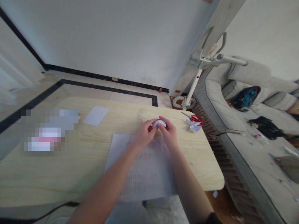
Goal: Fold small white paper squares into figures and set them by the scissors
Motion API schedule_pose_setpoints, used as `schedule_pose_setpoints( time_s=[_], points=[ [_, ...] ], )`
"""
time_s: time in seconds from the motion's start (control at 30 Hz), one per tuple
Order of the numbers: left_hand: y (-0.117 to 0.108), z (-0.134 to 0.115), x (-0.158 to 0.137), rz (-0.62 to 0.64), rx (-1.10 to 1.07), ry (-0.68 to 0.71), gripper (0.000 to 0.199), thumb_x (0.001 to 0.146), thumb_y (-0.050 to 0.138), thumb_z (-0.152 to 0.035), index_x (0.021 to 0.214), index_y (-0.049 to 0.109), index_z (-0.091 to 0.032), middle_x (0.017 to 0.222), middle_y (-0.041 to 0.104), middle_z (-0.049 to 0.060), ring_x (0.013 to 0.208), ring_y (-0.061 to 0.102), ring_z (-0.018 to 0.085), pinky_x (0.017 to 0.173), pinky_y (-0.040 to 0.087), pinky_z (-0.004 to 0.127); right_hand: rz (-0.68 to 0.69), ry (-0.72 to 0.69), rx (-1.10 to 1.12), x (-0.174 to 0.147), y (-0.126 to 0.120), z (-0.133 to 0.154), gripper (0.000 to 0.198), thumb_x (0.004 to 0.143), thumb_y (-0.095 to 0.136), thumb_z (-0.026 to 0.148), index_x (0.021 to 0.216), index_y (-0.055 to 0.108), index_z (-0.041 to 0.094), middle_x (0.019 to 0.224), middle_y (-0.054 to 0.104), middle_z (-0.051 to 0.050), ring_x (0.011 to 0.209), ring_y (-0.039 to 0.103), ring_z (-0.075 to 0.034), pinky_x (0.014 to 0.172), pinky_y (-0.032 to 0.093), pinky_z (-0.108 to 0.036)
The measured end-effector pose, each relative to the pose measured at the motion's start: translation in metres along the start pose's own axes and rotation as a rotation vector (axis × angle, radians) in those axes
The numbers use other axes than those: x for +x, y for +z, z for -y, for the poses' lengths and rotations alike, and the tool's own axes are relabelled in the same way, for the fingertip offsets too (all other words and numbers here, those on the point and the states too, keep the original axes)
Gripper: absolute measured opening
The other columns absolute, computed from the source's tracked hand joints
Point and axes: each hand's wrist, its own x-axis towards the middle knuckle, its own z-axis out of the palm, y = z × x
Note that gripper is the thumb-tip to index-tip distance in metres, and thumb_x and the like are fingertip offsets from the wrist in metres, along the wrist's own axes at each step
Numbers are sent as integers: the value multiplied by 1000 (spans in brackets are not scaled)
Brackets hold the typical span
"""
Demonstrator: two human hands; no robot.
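Between my two hands is a small piece of folded white paper point(159, 123), raised above the far edge of a large printed sheet point(144, 168). My left hand point(145, 133) grips its left side, thumb and fingers closed on it. On the other side my right hand point(168, 132) pinches the same paper, fingers curled over the top. The fingers partly hide the paper, so its exact folded shape cannot be made out. The printed sheet lies flat on the wooden table point(93, 174) beneath my wrists and forearms.
Red-handled scissors point(196, 119) lie at the table's right edge beside crumpled paper scraps point(194, 127). A blank white sheet point(96, 115) rests at the back left, near a blurred-out patch. Beyond the right edge stand white exercise equipment point(195, 81) and a grey sofa point(247, 155).
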Motion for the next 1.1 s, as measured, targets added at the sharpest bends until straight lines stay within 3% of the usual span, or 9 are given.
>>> schedule_pose_setpoints(
  time_s=[0.33, 0.77, 1.1],
  points=[
    [-1, 0, -1, 37, -42, -40, 37, 88, 50, -34, 120, 59, -18, 110, 67, 8, 86, 65, 16, 75, 53, 28, 13, -45, -57, 3, -7, -4, 25, 73, 67, 34, 95, 72, 23, 92, 72, -3, 88, 65, -21, 83, 50, -35],
    [-3, -5, -1, 10, -41, -72, 33, 88, 48, -37, 109, 66, -19, 99, 71, 5, 86, 65, 17, 76, 52, 29, -25, 29, -72, 1, -2, -2, 25, 72, 68, 39, 86, 74, 19, 83, 74, -5, 77, 67, -21, 73, 53, -35],
    [-1, -2, -1, 13, 8, -22, 33, 89, 47, -38, 104, 68, -18, 99, 71, 5, 90, 64, 18, 77, 50, 27, -12, 42, -90, 2, -2, -6, 29, 77, 60, 42, 82, 72, 16, 75, 71, -6, 67, 63, -18, 62, 48, -29]
  ],
)
